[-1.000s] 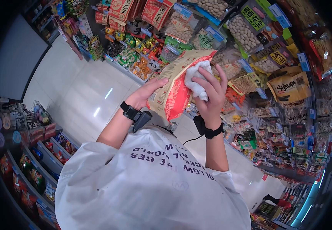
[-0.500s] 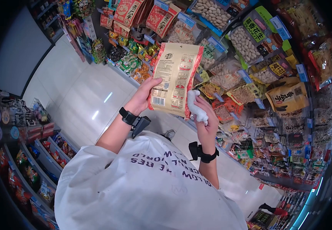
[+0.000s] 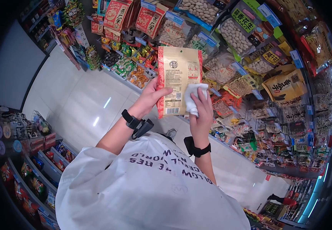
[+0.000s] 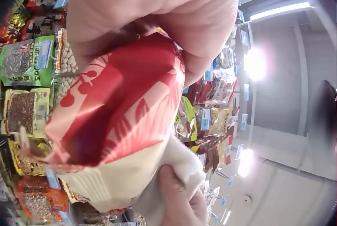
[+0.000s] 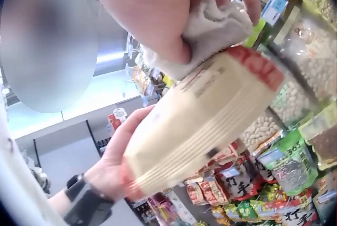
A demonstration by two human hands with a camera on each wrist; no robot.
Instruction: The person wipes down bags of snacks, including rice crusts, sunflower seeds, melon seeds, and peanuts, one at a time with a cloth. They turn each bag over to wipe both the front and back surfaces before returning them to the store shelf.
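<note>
A beige and red snack bag (image 3: 177, 78) is held upright in front of the shelves, its printed back toward me. My left hand (image 3: 150, 96) grips its lower left edge, thumb across the back. My right hand (image 3: 199, 111) holds a crumpled white cloth (image 3: 193, 97) and presses it against the bag's lower right part. The left wrist view shows the bag's red front (image 4: 121, 105) under my left hand (image 4: 152, 10), with the cloth (image 4: 174, 178) below. In the right wrist view my right hand (image 5: 174, 15) pinches the cloth (image 5: 210, 31) onto the bag (image 5: 200, 126).
Hanging shelves of nut and snack packs (image 3: 246, 50) fill the wall right behind the bag. A lower snack rack (image 3: 32, 168) stands on my left. A white tiled aisle floor (image 3: 78, 96) runs between them. A far person (image 3: 281, 199) stands down the aisle.
The bag was turned from its red front to its printed back and set upright. My right hand dropped away with the cloth, then came back onto the bag's lower right.
</note>
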